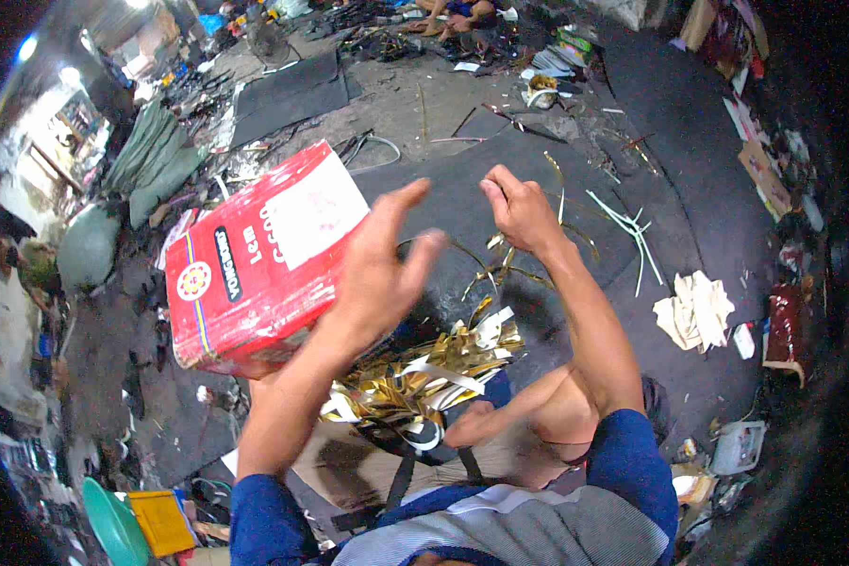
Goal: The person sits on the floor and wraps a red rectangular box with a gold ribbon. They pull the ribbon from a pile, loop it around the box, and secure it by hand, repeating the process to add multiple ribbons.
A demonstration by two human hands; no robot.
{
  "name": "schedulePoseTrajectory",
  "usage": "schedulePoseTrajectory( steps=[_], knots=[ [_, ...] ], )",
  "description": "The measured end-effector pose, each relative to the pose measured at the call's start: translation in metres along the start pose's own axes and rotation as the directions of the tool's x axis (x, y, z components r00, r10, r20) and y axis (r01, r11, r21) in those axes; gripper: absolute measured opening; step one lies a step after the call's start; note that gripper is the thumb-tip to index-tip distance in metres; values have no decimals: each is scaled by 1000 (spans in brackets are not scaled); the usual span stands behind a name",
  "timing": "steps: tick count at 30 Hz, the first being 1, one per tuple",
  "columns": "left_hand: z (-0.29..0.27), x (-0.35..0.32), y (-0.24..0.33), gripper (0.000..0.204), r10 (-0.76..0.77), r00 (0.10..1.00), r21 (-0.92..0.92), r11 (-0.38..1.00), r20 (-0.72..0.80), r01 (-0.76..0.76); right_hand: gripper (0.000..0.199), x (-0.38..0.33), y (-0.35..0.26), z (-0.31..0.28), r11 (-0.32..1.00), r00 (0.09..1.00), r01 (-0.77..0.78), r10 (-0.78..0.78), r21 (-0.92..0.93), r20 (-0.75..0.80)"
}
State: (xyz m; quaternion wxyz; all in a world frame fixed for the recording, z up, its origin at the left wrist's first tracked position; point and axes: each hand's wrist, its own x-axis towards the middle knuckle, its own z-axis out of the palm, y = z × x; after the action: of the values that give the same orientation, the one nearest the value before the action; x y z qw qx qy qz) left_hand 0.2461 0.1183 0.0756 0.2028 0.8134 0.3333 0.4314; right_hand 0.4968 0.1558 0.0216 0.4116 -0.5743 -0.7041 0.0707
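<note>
My left hand, slightly blurred, is open with thumb and fingers apart. It is beside the right side of a red cardboard box, partly covering it; whether it touches the box I cannot tell. The box has a white label and sits tilted to the left of my lap. My right hand is raised and closed, its fingers curled in; what it holds, if anything, is hidden. Below and behind it thin gold strips curl on the dark floor. A heap of gold and white strips lies between my arms, by my bent leg.
Pale green strips and a crumpled cream cloth lie at right. A dark mat and green sacking are farther off at left. A green basin and yellow tray stand lower left. Another person sits at the far edge.
</note>
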Motion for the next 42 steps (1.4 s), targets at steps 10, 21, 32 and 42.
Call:
schedulePoseTrajectory(
  steps=[10, 21, 32, 42],
  knots=[
    [59, -157, 49, 25, -495, 766, -690, 381, 410, 616, 14, -4, -51, -93, 967, 961, 204, -227, -151, -159],
    [27, -278, 37, 28, -645, 594, -581, 273, 481, 767, 22, 36, 44, -60, 958, 988, 138, -152, -251, -36],
    [71, -304, -75, 20, -617, 784, 171, 767, -64, 618, 41, 87, 40, -77, 877, 845, -134, -141, -461, -515],
    [82, -276, -78, 16, -427, 872, 173, 903, 241, 394, 45, -142, -71, 56, 986, 689, -92, -40, 143, 723]
  ],
)
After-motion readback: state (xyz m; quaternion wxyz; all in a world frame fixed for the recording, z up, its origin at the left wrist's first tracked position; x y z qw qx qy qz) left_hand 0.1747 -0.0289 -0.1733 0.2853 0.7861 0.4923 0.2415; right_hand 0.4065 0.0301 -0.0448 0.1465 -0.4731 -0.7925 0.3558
